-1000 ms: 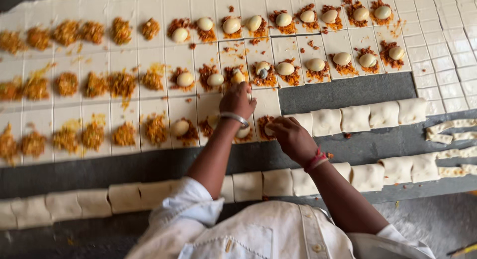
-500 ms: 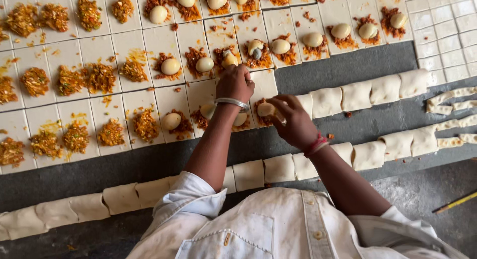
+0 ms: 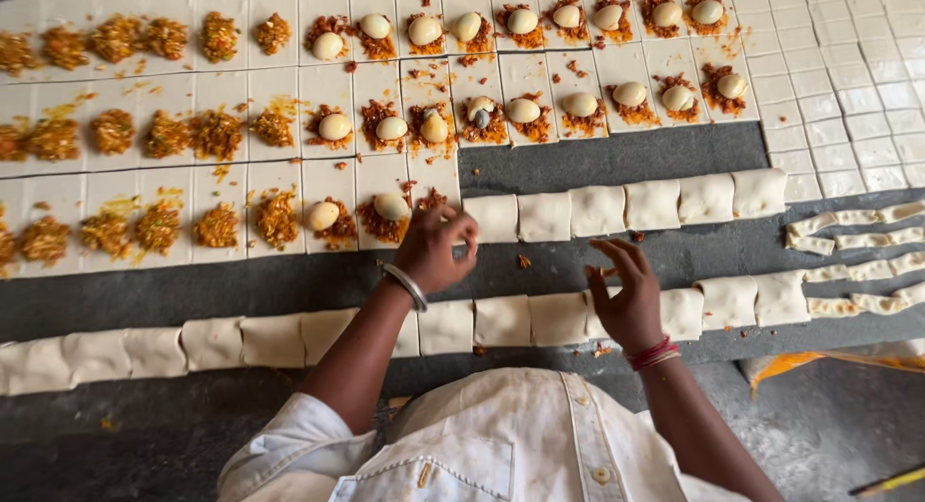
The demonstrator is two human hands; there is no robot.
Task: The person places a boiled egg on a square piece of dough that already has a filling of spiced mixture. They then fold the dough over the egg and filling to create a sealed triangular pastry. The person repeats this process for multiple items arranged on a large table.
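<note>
A person's left hand (image 3: 436,249) pinches shut a folded pastry parcel (image 3: 489,219) at the near edge of the sheet of cut dough squares (image 3: 275,83), at the end of a row of finished parcels (image 3: 650,203). The right hand (image 3: 626,295) hovers open, fingers spread, above the dark stone counter (image 3: 597,160), just over a nearer parcel row (image 3: 289,338). Eggs (image 3: 390,206) on spiced filling top nearby squares.

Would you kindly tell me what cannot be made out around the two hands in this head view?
- Left hand: its back hides whatever the fingertips pinch at the end folded parcel.
- Right hand: it covers part of a parcel in the near row.
- Yellow stick: cut off by the right edge.
- Folded parcels: filling hidden by dough.
</note>
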